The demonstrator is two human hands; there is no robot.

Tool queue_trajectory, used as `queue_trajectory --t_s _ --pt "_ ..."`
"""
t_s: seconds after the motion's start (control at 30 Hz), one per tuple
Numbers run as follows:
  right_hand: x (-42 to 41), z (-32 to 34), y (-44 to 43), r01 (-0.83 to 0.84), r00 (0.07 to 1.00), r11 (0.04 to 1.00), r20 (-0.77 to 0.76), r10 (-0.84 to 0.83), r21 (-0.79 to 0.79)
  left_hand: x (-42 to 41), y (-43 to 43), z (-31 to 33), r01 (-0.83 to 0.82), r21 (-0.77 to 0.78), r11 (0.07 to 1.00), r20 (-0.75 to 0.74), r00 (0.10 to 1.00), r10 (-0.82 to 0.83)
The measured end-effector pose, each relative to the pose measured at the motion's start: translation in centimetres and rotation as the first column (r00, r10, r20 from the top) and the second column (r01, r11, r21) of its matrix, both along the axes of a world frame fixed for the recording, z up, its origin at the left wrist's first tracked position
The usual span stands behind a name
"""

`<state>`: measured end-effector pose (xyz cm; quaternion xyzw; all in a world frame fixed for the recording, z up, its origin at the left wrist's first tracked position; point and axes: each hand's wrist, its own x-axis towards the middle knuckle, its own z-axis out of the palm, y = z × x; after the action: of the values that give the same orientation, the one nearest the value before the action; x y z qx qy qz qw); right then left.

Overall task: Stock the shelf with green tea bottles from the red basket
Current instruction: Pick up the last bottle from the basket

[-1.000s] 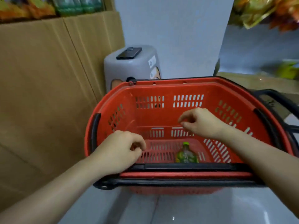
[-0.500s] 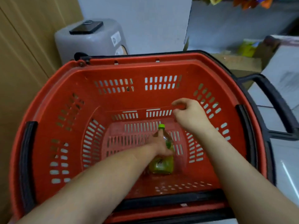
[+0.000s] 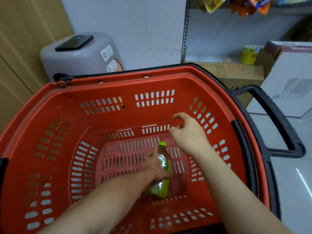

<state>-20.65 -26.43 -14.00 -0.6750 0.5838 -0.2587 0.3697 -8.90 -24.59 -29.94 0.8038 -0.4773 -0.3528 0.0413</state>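
One green tea bottle [image 3: 162,174] with a green cap lies on the floor of the red basket [image 3: 104,86]. My left hand [image 3: 154,165] reaches down into the basket and grips the bottle around its middle, hiding part of the label. My right hand [image 3: 189,132] hovers inside the basket just above and to the right of the bottle, fingers loosely curled and holding nothing. No other bottles show in the basket.
The basket's black handle [image 3: 278,125] sticks out at the right. A grey bin [image 3: 76,59] with a black phone on top stands behind the basket. Cardboard boxes [image 3: 236,73] and a white box [image 3: 292,85] sit at the right under a shelf of snack bags.
My left hand went from the basket's near rim down to the bottle and closed around it. My view moved closer over the basket. My right hand stayed hovering inside.
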Motion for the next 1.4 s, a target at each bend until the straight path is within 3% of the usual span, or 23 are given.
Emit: queue_trajectory --t_s 0.17,0.27,0.33,0.4,0.5,0.57,0.63,0.67,0.7,0.77,0.83,1.13,1.3,1.4 --pt "-1.2 -0.6 0.6 -0.121 0.988 0.971 -0.065 0.137 0.207 4.1 1.9 5.3 0.022 -0.025 0.999 0.022 1.000 -0.022" --pt "-0.7 -0.8 1.0 -0.211 0.973 0.916 -0.020 0.231 0.341 6.2 3.7 9.8 0.018 -0.176 0.984 0.003 1.000 -0.017" --pt "0.5 -1.2 1.4 -0.310 0.951 0.848 0.129 0.282 0.430 6.7 5.3 12.7 -0.019 -0.331 0.943 -0.116 0.993 -0.021" --pt "2.0 -1.0 1.9 -0.398 0.893 0.800 0.389 0.225 0.450 6.5 6.9 15.2 -0.043 -0.471 0.881 -0.207 0.976 -0.064" --pt "4.2 -0.3 2.5 -0.317 0.809 0.893 0.582 0.080 0.319 7.7 9.5 17.9 -0.031 -0.560 0.828 -0.218 0.970 -0.112" --pt "5.1 0.1 2.9 -0.247 0.781 0.930 0.624 0.025 0.273 11.2 12.3 19.2 0.125 -0.614 0.779 0.110 0.991 -0.072" --pt "5.3 -0.1 3.1 -0.254 0.741 0.919 0.671 -0.015 0.301 16.1 15.9 19.6 0.260 -0.533 0.805 0.589 0.797 0.133" --pt "5.3 -0.2 3.3 -0.263 0.733 0.915 0.680 -0.018 0.306 18.1 17.7 19.7 0.177 -0.454 0.873 0.651 0.735 0.189" --pt "5.3 -0.2 3.4 -0.269 0.731 0.915 0.682 -0.010 0.301 19.4 19.0 19.5 0.048 -0.410 0.911 0.607 0.759 0.234" --pt "5.7 0.2 3.9 -0.290 0.730 0.921 0.683 0.036 0.261 20.2 19.9 18.8 -0.146 -0.426 0.893 0.306 0.905 0.294" --pt "6.6 1.0 4.4 -0.305 0.738 0.927 0.669 0.085 0.218 19.9 19.1 18.3 -0.169 -0.516 0.840 0.197 0.931 0.308" --pt "12.7 8.4 8.5 -0.375 0.719 0.926 0.619 0.315 -0.036 19.2 18.4 19.6 -0.230 -0.402 0.886 0.266 0.897 0.353" --pt "15.2 11.7 11.9 -0.426 0.686 0.892 0.590 0.426 -0.150 20.9 17.6 19.6 -0.361 -0.365 0.858 0.177 0.878 0.445" --pt "16.5 12.9 14.0 -0.441 0.646 0.877 0.612 0.457 -0.189 21.8 18.4 19.8 -0.260 -0.371 0.891 0.137 0.934 0.329"
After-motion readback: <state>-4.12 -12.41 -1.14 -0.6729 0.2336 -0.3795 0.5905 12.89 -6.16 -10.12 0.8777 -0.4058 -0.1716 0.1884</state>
